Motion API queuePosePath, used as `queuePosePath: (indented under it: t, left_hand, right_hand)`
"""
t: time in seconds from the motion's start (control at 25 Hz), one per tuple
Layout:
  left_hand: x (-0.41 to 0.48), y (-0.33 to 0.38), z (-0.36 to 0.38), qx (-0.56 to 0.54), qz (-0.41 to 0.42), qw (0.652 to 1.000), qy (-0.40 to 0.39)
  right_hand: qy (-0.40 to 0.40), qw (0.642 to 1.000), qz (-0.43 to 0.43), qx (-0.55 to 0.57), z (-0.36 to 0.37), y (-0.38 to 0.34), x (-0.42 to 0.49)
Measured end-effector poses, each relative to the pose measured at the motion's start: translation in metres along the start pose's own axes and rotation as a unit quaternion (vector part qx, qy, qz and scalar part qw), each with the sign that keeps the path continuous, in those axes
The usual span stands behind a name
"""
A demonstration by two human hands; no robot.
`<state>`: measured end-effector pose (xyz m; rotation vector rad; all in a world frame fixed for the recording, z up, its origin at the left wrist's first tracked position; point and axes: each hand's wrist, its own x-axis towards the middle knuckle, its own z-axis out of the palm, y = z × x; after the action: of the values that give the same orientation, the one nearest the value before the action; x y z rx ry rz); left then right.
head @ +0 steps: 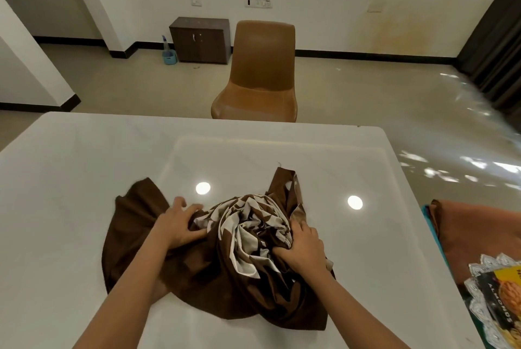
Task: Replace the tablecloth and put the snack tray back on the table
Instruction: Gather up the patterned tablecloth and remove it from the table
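A brown tablecloth with a white pattern lies bunched in a heap on the glossy white table. My left hand rests on the heap's left side, its fingers curled into the folds. My right hand grips a wad of the cloth on the right side. At the right edge a silver snack tray holds a dark almond packet and is cut off by the frame.
A folded rust-brown cloth lies at the right edge beside the tray. A tan chair stands at the table's far side. A dark cabinet and a blue bucket sit by the far wall.
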<state>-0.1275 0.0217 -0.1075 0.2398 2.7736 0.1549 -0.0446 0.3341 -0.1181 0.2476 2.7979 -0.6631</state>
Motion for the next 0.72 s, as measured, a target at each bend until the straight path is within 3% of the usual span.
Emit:
queuePosePath:
  t: [0.2, 0.28, 0.36, 0.48, 0.52, 0.6, 0.72]
  left_hand:
    - [-0.075, 0.022, 0.046, -0.122, -0.088, 0.985, 0.089]
    - [-0.097, 0.066, 0.057, -0.263, -0.119, 0.954, 0.086]
    - [-0.105, 0.115, 0.059, -0.473, -0.151, 0.867, 0.046]
    - [-0.103, 0.178, 0.045, -0.724, -0.179, 0.665, -0.047]
    - [-0.102, 0.190, 0.042, -0.760, -0.186, 0.620, -0.053]
    - [-0.099, 0.204, 0.039, -0.770, -0.207, 0.602, -0.041]
    - [-0.101, 0.218, 0.046, -0.748, -0.228, 0.622, -0.039]
  right_hand:
    - [0.055, 0.995, 0.070, 0.049, 0.004, -0.005, -0.002]
    - [0.084, 0.989, 0.102, 0.072, 0.008, -0.011, -0.004]
    - [0.109, 0.982, 0.122, 0.094, 0.012, -0.017, -0.007]
    - [0.111, 0.981, 0.111, 0.116, 0.014, -0.015, -0.013]
    - [0.098, 0.983, 0.090, 0.129, 0.014, -0.011, -0.016]
    - [0.085, 0.978, 0.039, 0.186, 0.013, -0.001, -0.026]
    - [0.059, 0.961, 0.025, 0.268, 0.008, 0.020, -0.049]
